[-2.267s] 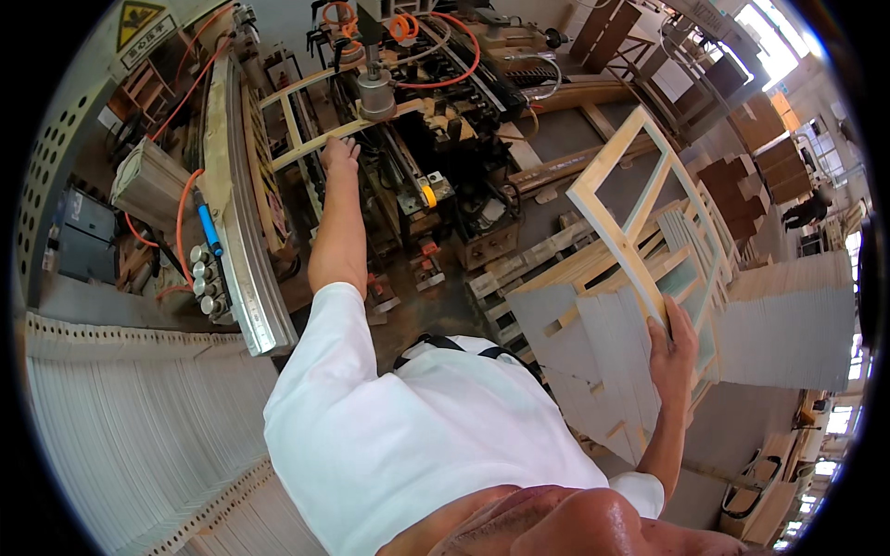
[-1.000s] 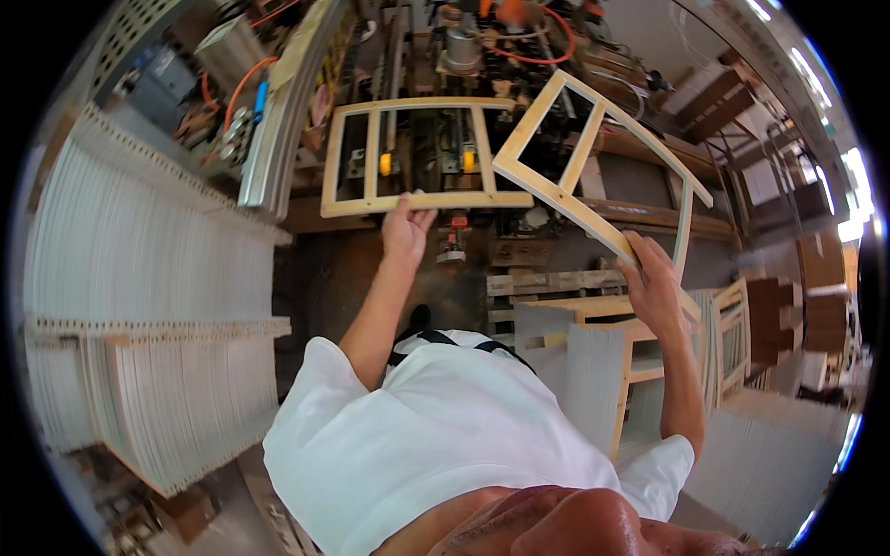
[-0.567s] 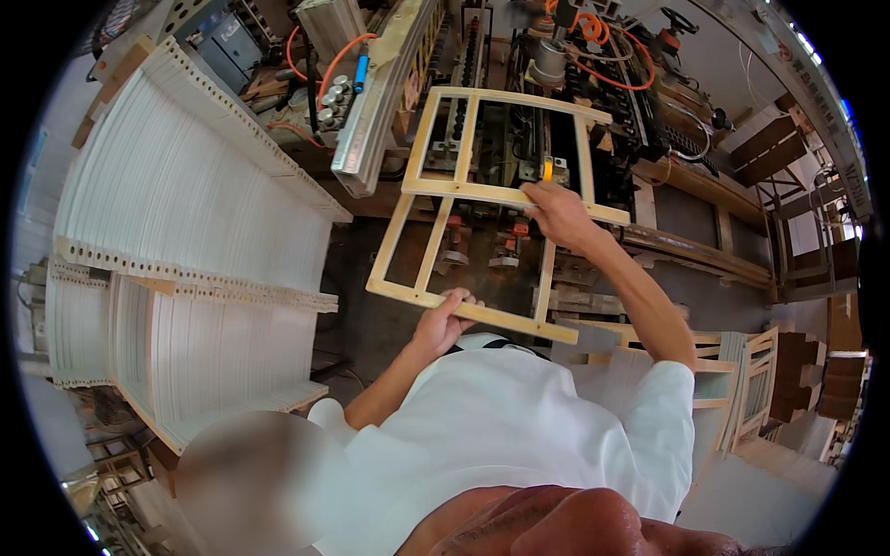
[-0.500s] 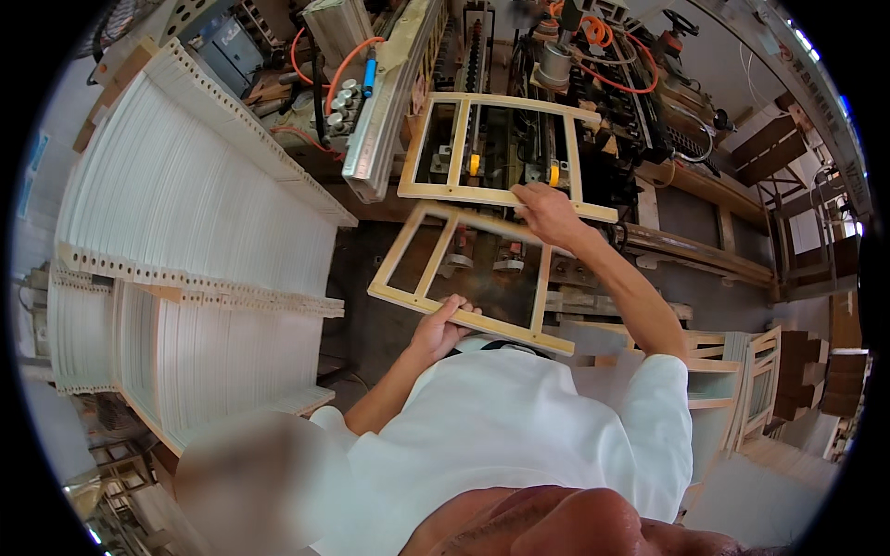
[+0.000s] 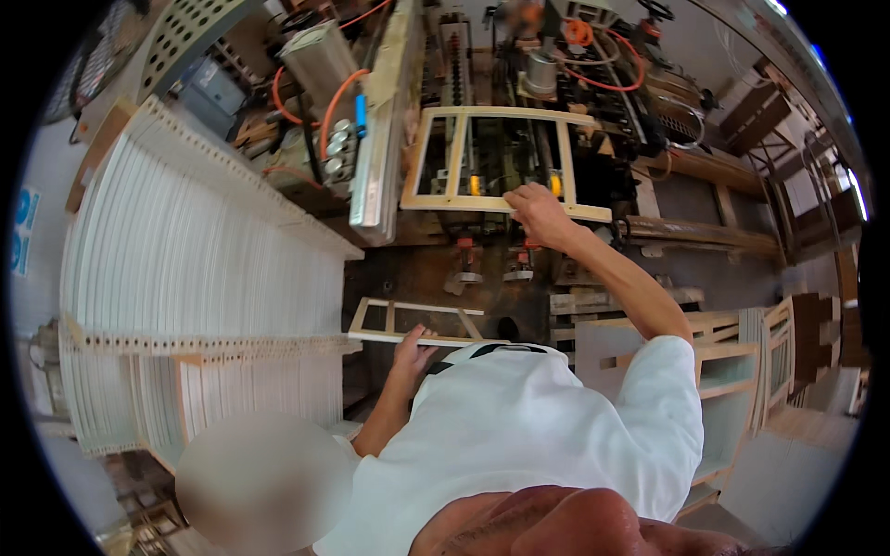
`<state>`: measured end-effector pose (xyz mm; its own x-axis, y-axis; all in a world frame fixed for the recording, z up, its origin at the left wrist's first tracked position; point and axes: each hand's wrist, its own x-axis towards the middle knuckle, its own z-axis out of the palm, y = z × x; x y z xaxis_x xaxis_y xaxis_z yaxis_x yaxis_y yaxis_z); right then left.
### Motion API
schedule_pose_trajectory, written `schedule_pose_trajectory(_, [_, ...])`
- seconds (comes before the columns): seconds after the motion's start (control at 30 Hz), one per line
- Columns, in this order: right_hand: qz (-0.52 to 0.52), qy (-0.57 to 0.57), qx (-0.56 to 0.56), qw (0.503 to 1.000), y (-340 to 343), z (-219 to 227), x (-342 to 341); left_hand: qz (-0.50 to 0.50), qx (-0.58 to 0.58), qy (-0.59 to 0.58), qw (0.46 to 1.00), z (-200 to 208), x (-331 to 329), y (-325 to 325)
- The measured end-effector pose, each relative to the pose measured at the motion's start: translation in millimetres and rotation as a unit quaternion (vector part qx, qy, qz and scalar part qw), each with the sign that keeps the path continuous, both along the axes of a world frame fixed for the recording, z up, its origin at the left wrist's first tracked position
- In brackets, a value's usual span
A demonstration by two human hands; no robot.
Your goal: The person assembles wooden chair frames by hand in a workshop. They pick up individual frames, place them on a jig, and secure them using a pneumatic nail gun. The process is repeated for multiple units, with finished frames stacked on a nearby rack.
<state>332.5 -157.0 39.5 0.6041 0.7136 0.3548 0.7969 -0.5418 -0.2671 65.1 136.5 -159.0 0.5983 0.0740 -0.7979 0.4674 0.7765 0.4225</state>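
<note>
A light wooden frame (image 5: pixel 473 203) with a crossbar lies on the machine bed in front of me. My right hand (image 5: pixel 542 216) is closed on its near rail, right of the middle, with the fingers over the top. Low by my waist, my left hand (image 5: pixel 413 348) grips the rail of a second wooden frame (image 5: pixel 464 342). That frame hangs steeply tilted, so it looks narrow, and is apart from the first one. Two yellow machine parts (image 5: pixel 476 184) show through the upper frame's opening.
Tall stacks of white frame pieces with holed edges (image 5: pixel 204 232) stand close on my left. A metal beam (image 5: pixel 373 185) with hoses borders the machine's left side. More wooden frames (image 5: pixel 728 357) are stacked to my right, near wooden slats (image 5: pixel 575 303) at floor level.
My left hand has swung the second frame down and left, away from the upper one, tipping it steeply. My right hand stays on the upper frame's near rail.
</note>
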Motion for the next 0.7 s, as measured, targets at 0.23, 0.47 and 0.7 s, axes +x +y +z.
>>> schedule_pose_trajectory(0.23, [0.034,0.034,0.033,0.998,-5,-16,13,0.013,-0.028,-0.029,0.999,-25,0,3])
schedule_pose_trajectory(0.47, [0.052,0.076,0.005,0.996,-25,-15,7,0.023,-0.033,-0.028,0.999,-37,-3,-15])
schedule_pose_trajectory(0.7, [0.068,0.057,0.059,0.994,-29,-18,12,0.065,0.004,0.035,0.997,-28,2,-45])
